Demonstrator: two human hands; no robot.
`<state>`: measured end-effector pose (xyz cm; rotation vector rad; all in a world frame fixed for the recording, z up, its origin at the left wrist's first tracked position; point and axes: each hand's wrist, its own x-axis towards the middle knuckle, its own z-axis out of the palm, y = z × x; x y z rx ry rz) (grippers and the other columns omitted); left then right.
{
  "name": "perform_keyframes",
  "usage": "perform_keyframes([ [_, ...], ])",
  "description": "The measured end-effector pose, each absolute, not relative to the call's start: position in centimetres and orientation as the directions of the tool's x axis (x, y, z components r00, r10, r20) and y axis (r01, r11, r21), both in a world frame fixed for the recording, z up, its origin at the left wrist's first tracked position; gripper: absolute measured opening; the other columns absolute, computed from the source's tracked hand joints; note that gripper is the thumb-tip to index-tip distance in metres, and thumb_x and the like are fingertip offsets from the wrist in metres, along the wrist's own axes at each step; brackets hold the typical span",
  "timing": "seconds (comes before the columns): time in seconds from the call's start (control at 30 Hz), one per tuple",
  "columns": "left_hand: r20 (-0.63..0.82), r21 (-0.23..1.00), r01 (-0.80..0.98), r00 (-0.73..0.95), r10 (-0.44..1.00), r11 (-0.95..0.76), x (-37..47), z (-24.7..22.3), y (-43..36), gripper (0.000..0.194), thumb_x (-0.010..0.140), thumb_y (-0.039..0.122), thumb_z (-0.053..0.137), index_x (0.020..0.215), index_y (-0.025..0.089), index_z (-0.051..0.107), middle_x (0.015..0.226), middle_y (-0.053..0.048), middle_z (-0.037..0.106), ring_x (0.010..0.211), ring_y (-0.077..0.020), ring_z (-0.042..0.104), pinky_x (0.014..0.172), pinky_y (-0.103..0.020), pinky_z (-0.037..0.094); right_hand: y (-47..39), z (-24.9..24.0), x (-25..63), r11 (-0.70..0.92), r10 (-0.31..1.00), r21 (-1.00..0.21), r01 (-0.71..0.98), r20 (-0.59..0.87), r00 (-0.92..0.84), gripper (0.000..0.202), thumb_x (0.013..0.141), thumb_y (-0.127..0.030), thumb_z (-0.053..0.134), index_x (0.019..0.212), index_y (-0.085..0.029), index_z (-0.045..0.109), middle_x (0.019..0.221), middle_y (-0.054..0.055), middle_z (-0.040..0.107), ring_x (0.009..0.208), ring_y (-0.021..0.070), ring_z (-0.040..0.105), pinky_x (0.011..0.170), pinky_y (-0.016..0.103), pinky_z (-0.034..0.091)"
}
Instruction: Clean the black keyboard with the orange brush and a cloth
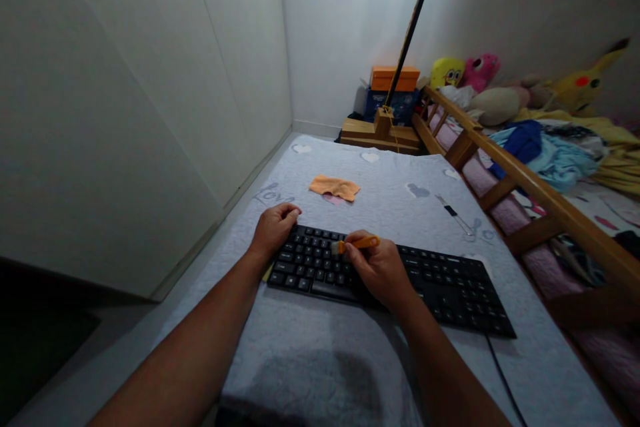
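Note:
A black computer keyboard (440, 283) lies slantwise across the cloth-covered surface. At its upper left corner, my left hand (274, 230) grips the edge, the thumb near the top row and the other fingers partly hidden. My right hand (383, 270) is closed around the orange handle of a small brush (369, 242). The pale bristles point left and sit at the keys left of the keyboard's middle; whether they touch is hard to tell. Something yellow (267, 273) peeks out under the keyboard's left edge.
Beyond the keyboard lies a crumpled orange cloth (335, 187). A thin tool with a black grip (453, 212) rests farther right. The keyboard cable (505, 373) runs toward me. A wooden bed rail (525, 177) borders the right side; a white cabinet (200, 80) stands left.

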<state>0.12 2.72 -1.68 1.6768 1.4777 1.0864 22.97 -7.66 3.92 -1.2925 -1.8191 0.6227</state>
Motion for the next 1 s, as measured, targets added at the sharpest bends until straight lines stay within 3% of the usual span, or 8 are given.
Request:
perform_keyframes([
  [0.1,0.164,0.879,0.45,0.023,0.986,-0.156,0.1,-1.8,2.8,0.026,0.082,0.039,0.056,0.08,0.018,0.07,0.067,0.0,0.063,0.065,-0.0172,0.058,0.063,-0.028,0.043,-8.0,3.9,22.9,0.388,0.92,-0.727,0.567,0.339,-0.195,0.016,0.09,-0.019,0.053,0.086,-0.018,0.068,0.078,0.004,0.072,0.072,0.0166,0.067,0.07,0.026,0.048],
  [0.2,0.163,0.879,0.45,0.024,0.986,-0.156,0.1,-1.8,2.8,0.026,0.082,0.04,0.056,0.08,0.018,0.069,0.067,0.0,0.063,0.064,-0.017,0.058,0.062,-0.027,0.042,-8.4,3.8,22.9,0.359,0.933,-0.763,0.537,0.3,-0.199,0.017,0.091,-0.02,0.053,0.083,-0.018,0.067,0.071,0.002,0.069,0.065,0.0151,0.065,0.064,0.025,0.047],
  [0.4,0.168,0.873,0.46,0.026,0.985,-0.161,0.1,-1.8,2.8,0.026,0.082,0.04,0.056,0.08,0.018,0.07,0.067,0.0,0.064,0.064,-0.0179,0.059,0.063,-0.028,0.043,-8.6,3.6,23.1,0.302,0.95,-0.817,0.491,0.3,-0.085,0.015,0.092,-0.023,0.053,0.086,-0.019,0.066,0.072,0.002,0.069,0.064,0.0152,0.065,0.063,0.025,0.048],
  [0.6,0.166,0.868,0.472,0.015,0.986,-0.153,0.1,-1.5,2.7,0.026,0.081,0.039,0.057,0.08,0.018,0.071,0.067,0.0,0.065,0.065,-0.0181,0.06,0.064,-0.028,0.044,-8.6,3.5,23.1,0.313,0.95,-0.826,0.469,0.272,-0.154,0.016,0.091,-0.024,0.052,0.082,-0.019,0.065,0.068,0.002,0.068,0.062,0.0151,0.064,0.061,0.025,0.048],
  [0.83,0.152,0.874,0.465,0.014,0.988,-0.141,0.2,-1.3,2.5,0.027,0.081,0.04,0.057,0.08,0.017,0.071,0.066,0.0,0.064,0.063,-0.0172,0.058,0.063,-0.028,0.043,-8.1,3.0,23.8,0.226,0.967,-0.874,0.43,0.255,0.009,0.021,0.094,-0.033,0.053,0.086,-0.018,0.064,0.067,0.003,0.067,0.061,0.0166,0.065,0.059,0.025,0.049],
  [1.0,0.149,0.878,0.459,0.012,0.989,-0.138,0.2,-1.5,2.6,0.027,0.082,0.04,0.057,0.08,0.017,0.07,0.066,0.0,0.064,0.063,-0.017,0.058,0.063,-0.028,0.043,-7.6,2.6,23.5,0.231,0.961,-0.838,0.494,0.277,0.021,0.018,0.092,-0.031,0.055,0.084,-0.019,0.065,0.069,0.003,0.07,0.064,0.0177,0.066,0.061,0.026,0.048],
])
